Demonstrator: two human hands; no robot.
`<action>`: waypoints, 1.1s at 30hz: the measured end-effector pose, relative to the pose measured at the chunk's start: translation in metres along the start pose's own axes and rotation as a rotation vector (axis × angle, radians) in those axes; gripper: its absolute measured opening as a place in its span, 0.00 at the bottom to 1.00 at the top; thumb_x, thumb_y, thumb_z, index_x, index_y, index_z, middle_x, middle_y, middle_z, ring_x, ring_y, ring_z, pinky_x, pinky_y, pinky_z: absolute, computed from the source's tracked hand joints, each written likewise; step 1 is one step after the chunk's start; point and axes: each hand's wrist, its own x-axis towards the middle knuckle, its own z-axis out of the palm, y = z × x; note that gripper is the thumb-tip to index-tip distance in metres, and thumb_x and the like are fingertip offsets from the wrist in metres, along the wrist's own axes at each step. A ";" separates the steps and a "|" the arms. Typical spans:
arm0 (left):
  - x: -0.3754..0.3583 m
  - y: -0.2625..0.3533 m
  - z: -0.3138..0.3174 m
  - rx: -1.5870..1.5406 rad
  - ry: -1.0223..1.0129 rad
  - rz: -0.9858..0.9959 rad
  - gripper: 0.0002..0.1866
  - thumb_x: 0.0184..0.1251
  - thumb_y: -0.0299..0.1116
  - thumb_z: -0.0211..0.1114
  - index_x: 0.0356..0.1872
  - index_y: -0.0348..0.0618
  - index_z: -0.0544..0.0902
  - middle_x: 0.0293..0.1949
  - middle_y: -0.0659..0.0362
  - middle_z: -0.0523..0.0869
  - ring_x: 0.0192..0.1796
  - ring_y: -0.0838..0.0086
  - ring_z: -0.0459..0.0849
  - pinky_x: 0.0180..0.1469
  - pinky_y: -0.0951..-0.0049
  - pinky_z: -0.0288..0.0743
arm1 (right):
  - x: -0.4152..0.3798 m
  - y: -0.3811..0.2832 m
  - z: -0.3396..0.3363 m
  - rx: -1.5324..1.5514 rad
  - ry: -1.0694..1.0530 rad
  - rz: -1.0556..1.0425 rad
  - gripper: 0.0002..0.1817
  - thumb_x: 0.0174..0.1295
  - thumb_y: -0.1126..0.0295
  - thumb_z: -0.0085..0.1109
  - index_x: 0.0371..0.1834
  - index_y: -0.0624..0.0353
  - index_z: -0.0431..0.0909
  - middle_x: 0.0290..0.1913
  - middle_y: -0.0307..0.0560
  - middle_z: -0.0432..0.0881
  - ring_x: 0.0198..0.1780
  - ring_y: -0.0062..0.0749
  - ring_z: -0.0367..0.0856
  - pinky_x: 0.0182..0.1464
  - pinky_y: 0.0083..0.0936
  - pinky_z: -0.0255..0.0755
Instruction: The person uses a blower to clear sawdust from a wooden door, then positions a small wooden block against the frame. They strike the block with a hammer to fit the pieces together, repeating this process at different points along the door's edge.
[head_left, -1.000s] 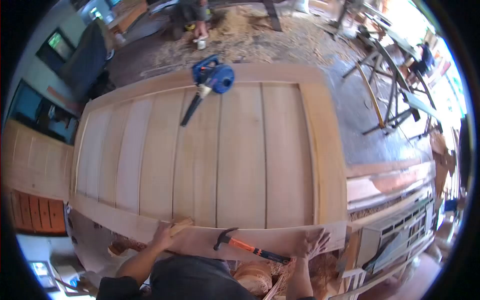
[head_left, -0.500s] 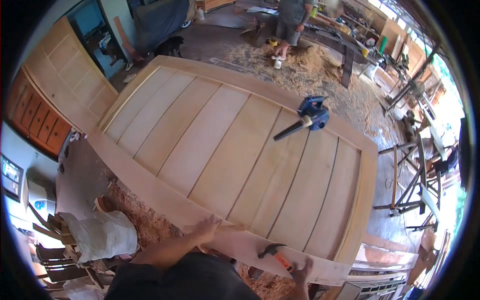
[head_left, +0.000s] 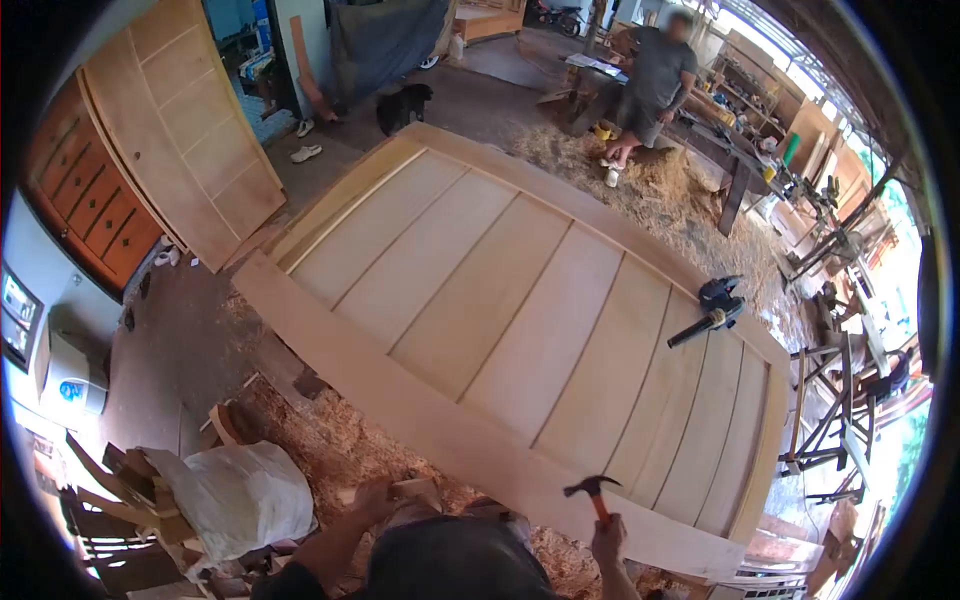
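A large pale wooden door panel (head_left: 480, 300) with grooved boards lies flat before me. My right hand (head_left: 608, 540) is closed around the handle of a claw hammer (head_left: 592, 490), whose dark head is above the door's near edge. Close to my body, off that edge, my left hand (head_left: 374, 498) is closed on a short wooden strip (head_left: 415, 489). Its fingers are partly blurred. Near the door's far right edge rests a dark blue blower (head_left: 718, 305), its black nozzle pointing back over the boards.
Wood shavings (head_left: 340, 440) cover the floor beside me. A white sack (head_left: 245, 495) sits among scrap wood at the left. Other doors (head_left: 180, 150) lean at the far left. A person (head_left: 655, 80) stands beyond the panel, and a black dog (head_left: 403, 105) is on the floor.
My left hand has come off the door's near edge towards my body with the wooden strip. My right hand has lifted the hammer more upright. The view has shifted left.
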 end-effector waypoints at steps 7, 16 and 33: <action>-0.008 -0.192 -0.017 0.025 -0.219 -0.322 0.32 0.52 0.45 0.70 0.56 0.36 0.78 0.57 0.41 0.82 0.60 0.47 0.80 0.60 0.53 0.75 | 0.042 -0.270 0.129 0.041 -0.314 -0.477 0.12 0.62 0.63 0.61 0.45 0.55 0.74 0.44 0.58 0.81 0.47 0.60 0.81 0.49 0.52 0.75; -0.067 -0.226 -0.079 -0.491 0.078 -0.710 0.28 0.46 0.47 0.74 0.40 0.30 0.82 0.38 0.39 0.87 0.44 0.50 0.88 0.47 0.54 0.81 | 0.068 -0.514 0.261 0.043 -0.300 -0.763 0.19 0.57 0.64 0.66 0.51 0.57 0.77 0.50 0.56 0.76 0.56 0.55 0.73 0.56 0.48 0.72; 0.050 -0.470 -0.347 -0.395 0.248 -0.796 0.31 0.53 0.40 0.73 0.55 0.32 0.76 0.48 0.38 0.84 0.51 0.46 0.84 0.52 0.52 0.77 | 0.085 -0.745 0.381 0.013 -0.229 -0.774 0.18 0.56 0.63 0.67 0.48 0.54 0.76 0.48 0.51 0.76 0.55 0.53 0.72 0.56 0.49 0.70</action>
